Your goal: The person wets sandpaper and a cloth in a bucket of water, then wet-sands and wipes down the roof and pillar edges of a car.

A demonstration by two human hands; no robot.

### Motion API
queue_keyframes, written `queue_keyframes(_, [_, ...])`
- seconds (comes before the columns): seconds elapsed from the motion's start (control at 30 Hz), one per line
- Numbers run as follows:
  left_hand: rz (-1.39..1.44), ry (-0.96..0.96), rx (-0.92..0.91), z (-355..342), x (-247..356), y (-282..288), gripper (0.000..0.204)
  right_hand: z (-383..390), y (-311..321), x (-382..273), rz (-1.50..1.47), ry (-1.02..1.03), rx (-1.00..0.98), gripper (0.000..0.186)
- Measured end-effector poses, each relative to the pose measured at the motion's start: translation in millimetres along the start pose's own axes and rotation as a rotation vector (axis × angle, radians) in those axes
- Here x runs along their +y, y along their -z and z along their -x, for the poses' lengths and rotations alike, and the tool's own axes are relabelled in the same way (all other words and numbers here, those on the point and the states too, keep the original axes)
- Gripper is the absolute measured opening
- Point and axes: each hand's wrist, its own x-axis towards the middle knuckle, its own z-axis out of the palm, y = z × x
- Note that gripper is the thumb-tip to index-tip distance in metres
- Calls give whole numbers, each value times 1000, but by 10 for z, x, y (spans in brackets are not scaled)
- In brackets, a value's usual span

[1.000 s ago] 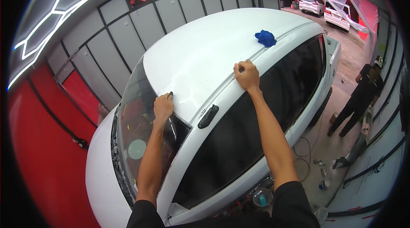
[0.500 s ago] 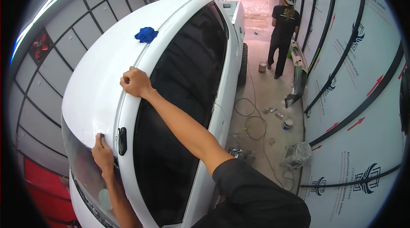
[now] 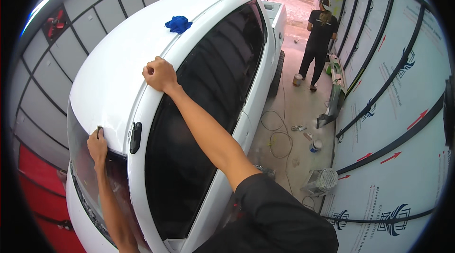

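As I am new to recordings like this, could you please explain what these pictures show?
There is no machine here: a person works bare-handed, and every picture comes from one fisheye camera worn on the head. Below is a white pickup. The left hand pinches a small dark piece near the front edge of the roof. The right hand is curled at the roof's side edge; whether it holds anything is hidden. A crumpled blue cloth lies farther back on the roof, and a black, elongated part sits near the roof's front corner.
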Motion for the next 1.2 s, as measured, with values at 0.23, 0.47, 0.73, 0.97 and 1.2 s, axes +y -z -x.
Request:
queue_keyframes(0.23, [-46,-106,-31,329,168,117,31,28,-106,-57,-35,44,45,24])
queue_keyframes(0.47, [210,-380,107,390,608,-80,29,27,49,176,119,62,38,25])
queue_keyframes(0.73, [104,-230,-56,147,329,-30,18,95,13,137,80,40,17,25])
queue_keyframes(0.97, [-42,-43,-74,-307,-220,-18,21,64,-50,-72,3,47,17,25])
queue_keyframes(1.2, [255,-401,25,79,468,-79,17,60,50,215,86,62,15,24])
